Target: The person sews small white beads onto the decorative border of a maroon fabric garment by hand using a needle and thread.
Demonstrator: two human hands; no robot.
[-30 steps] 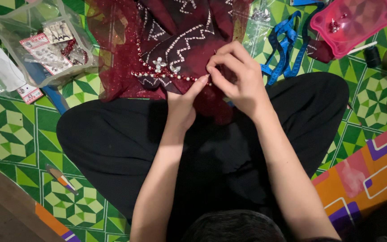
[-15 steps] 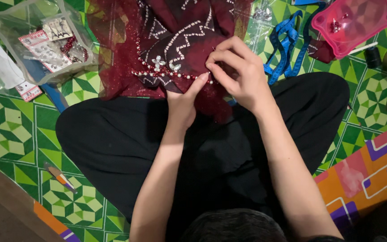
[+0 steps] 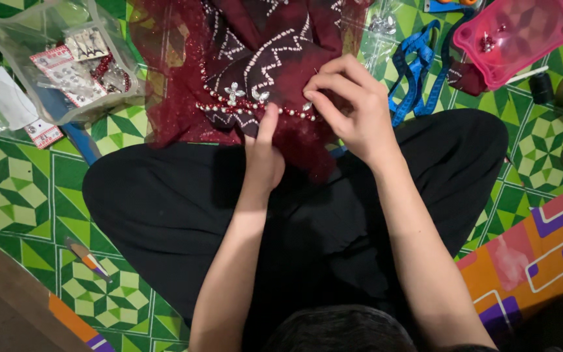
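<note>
Maroon cloth (image 3: 255, 58) draped over lap and floor mat, bead row (image 3: 255, 108) facing up for stitching; left hand (image 3: 263, 156) presses cloth flat, right hand (image 3: 350, 107) fingers pinched at row's end, needle unclear; bead tub (image 3: 60, 62) near left

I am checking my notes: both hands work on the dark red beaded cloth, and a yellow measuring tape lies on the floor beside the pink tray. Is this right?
Not quite: the measuring tape is blue, not yellow, as the head view shows. The rest holds: the left hand and right hand work on the dark red beaded cloth, and the tape lies on the floor beside the pink tray.
</note>
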